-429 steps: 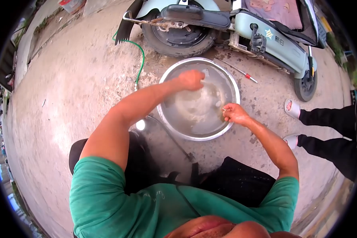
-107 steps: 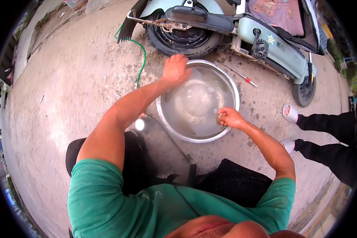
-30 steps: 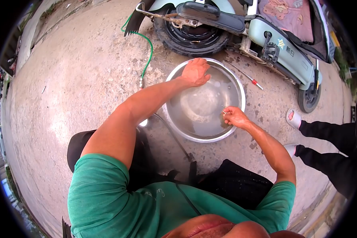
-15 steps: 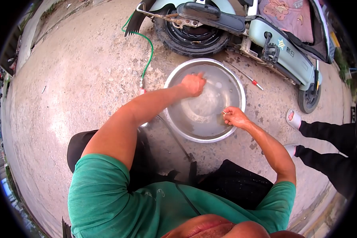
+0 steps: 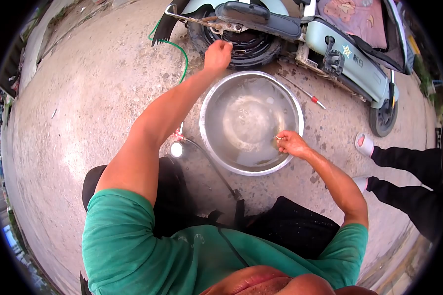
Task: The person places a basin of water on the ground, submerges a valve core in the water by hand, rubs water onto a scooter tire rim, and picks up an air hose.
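Note:
A round metal basin (image 5: 203, 129) with cloudy water in it sits on the ground in front of me. Beyond its far left rim, my left hand (image 5: 217, 55) is raised beside the rear wheel (image 5: 251, 55) of a parked scooter, its fingers drawn together; whatever they hold, if anything, is too small to make out. Over the basin's right side, my right hand (image 5: 291, 143) pinches a small shiny piece (image 5: 279, 138) between thumb and fingers.
The light blue scooter (image 5: 369, 73) stands behind the basin. A rod with a red part (image 5: 314, 99) lies at right. A green hose (image 5: 184, 59) and a gauge (image 5: 177, 149) with a dark hose are at left. A person's legs (image 5: 403, 155) stand at right.
My left hand has moved from the basin, up and left, to the wheel. My right hand has stayed over the basin's right side with its small piece. The gauge now shows more fully.

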`<state>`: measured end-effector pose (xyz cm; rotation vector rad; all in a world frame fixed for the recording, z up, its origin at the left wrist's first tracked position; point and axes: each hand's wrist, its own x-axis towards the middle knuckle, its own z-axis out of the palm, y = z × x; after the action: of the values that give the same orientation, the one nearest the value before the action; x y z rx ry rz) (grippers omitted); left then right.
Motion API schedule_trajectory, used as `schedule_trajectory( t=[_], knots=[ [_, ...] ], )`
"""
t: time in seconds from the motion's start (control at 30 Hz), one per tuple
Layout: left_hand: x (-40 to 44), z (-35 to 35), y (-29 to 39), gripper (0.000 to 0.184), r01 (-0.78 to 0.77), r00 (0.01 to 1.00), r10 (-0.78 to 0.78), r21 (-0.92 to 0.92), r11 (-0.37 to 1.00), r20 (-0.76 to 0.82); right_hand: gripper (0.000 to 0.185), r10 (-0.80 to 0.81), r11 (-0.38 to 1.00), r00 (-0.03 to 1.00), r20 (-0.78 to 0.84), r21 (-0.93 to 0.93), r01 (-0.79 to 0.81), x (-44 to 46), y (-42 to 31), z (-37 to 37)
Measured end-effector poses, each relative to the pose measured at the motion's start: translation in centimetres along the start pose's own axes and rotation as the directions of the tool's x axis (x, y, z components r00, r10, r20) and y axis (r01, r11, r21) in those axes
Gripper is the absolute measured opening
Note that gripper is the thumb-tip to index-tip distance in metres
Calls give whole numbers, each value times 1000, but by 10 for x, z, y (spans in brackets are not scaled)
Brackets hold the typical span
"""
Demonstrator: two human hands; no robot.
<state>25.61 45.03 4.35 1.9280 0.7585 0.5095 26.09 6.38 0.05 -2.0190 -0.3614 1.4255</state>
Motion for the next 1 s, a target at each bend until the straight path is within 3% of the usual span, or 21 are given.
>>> schedule_trajectory(
  t=[0.07,0.13,0.17,0.27,0.33,0.43,0.67,1.0],
  knots=[
    [-24,7,-16,33,-209,975,203,60,976,89,26,3,1000,1000,5,13,-3,2,1,-1],
    [-66,21,-17,27,-265,906,252,-9,964,341,26,12,999,1000,21,42,-13,4,1,0],
    [-84,31,-20,24,-284,826,242,5,959,509,27,18,999,1000,16,37,-19,5,-1,1],
    [-133,59,-19,26,-436,569,348,-86,896,745,27,23,1000,1000,3,16,-23,8,-7,2],
    [-148,65,-11,29,-485,316,206,-29,874,926,27,18,1000,1000,-12,13,-18,8,-9,3],
    [-159,67,-8,29,-518,218,142,-9,856,966,28,27,999,999,-16,28,-27,2,-13,3],
    [-158,68,-6,29,-509,286,30,125,852,958,29,11,999,1000,-12,44,-11,0,-2,-1],
    [-157,64,-11,32,-556,327,6,187,810,945,31,10,999,1000,-24,32,-9,1,0,0]
  ],
)
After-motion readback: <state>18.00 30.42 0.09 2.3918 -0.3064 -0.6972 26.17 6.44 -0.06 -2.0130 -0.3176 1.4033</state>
